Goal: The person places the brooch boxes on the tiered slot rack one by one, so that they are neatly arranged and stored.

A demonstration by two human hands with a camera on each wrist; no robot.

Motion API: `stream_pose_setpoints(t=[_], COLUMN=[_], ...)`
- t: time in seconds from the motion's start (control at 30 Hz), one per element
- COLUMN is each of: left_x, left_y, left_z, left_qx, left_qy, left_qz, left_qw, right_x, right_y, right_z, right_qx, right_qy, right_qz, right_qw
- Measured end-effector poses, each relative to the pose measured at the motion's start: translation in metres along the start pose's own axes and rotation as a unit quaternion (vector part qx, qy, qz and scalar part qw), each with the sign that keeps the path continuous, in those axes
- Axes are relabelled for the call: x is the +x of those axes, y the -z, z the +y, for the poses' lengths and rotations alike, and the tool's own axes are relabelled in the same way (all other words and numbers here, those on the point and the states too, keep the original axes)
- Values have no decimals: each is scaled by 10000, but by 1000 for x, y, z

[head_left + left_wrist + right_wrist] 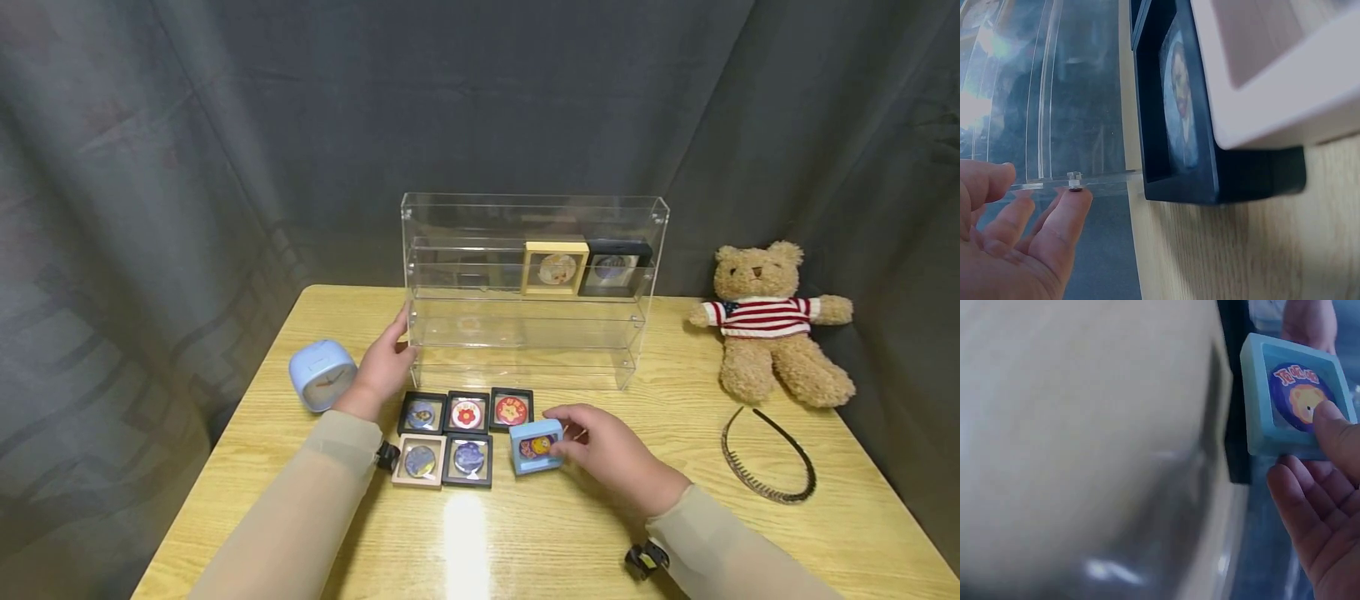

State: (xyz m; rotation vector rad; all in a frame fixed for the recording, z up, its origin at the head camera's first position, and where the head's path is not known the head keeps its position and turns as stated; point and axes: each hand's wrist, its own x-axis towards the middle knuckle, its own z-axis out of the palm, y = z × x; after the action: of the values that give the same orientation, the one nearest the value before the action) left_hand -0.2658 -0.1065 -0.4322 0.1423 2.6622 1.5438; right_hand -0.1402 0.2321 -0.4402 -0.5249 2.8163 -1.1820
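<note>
My left hand (pixel 384 367) touches the left side of a clear acrylic display shelf (pixel 517 354), fingertips right at its side panel. In the left wrist view those fingertips meet the panel beside a small clear fastener (pixel 1074 179). My right hand (pixel 603 450) pinches a light blue badge frame (pixel 519 461), thumb across its front and fingers behind. Inside it sits a purple round badge (pixel 1297 394) with an orange lion face. Left of this frame, several badge frames lie in two rows: dark ones such as the one with a red badge (pixel 512 409), and a pale pink one (pixel 417 481).
On an upper tier of the shelf stand a yellow frame (pixel 555 247) and a black frame (pixel 615 248). A blue alarm clock (pixel 321 362) is by my left hand. At the right, a teddy bear (pixel 765 321) sits behind a dark toothed headband (pixel 798 454). Grey curtain (pixel 450 100) surrounds the table.
</note>
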Motion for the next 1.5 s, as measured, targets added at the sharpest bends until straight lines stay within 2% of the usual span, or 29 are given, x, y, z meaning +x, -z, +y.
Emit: stream_pose_setpoints(t=[0.13, 0.3, 0.5, 0.67, 0.83, 1.07, 1.33, 1.5], left_x=[0, 0, 1, 1, 0, 0, -1, 0], left_y=[0, 1, 1, 1, 0, -2, -3, -3], left_z=[0, 0, 0, -1, 0, -1, -1, -1], left_qx=[18, 26, -6, 17, 23, -40, -44, -31], left_qy=[-12, -15, -13, -39, -42, -14, 12, 44], left_qz=[-13, 20, 20, 3, 18, 34, 115, 139], left_qw=[10000, 10000, 10000, 10000, 10000, 10000, 9999, 9999], right_x=[9, 24, 40, 50, 57, 62, 63, 63], right_y=[22, 59, 103, 126, 135, 136, 137, 140], right_z=[-2, -8, -14, -11, -4, 9, 15, 18], right_qx=[-203, -339, -370, -467, -551, -565, -951, -1057], right_qy=[16, -149, -484, -514, -598, -858, -761, -803], right_qz=[437, 1027, 1669, 2091, 2308, 2189, 2337, 2256], right_qw=[9988, 9940, 9841, 9754, 9696, 9703, 9647, 9651])
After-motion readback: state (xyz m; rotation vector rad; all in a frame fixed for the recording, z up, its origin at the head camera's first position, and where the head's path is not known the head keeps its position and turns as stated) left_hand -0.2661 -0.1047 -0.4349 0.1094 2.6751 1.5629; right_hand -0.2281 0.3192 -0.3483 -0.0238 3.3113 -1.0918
